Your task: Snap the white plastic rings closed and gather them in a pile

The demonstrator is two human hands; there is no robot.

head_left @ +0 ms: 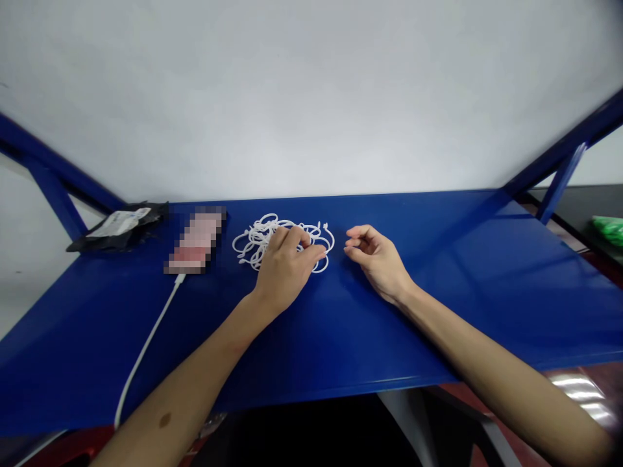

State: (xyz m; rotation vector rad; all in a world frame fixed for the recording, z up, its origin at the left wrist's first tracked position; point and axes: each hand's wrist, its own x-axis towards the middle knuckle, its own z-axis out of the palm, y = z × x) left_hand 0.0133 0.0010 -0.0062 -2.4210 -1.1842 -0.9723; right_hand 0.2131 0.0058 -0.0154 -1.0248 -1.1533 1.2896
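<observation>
A tangled pile of thin white cords (pixel 250 241) with small end pieces lies on the blue table. My left hand (pixel 285 263) reaches over this pile from the front, its fingers bent and its thumb pointing right. The fingers appear closed on a white cord at the pile's right side, though the hand hides part of the grip. Just right of the pile, my right hand (pixel 372 259) hovers a little above the table. Its fingers are loosely curled, with a gap between thumb and fingertips and nothing visible in them.
Left of the pile lies a blurred-out phone (pixel 197 240) with a white charging cable (pixel 148 344) running over the front edge. A black plastic package (pixel 119 226) sits at the back left. Blue metal braces (pixel 56 194) flank the table (pixel 467 259), against a white wall (pixel 311 97).
</observation>
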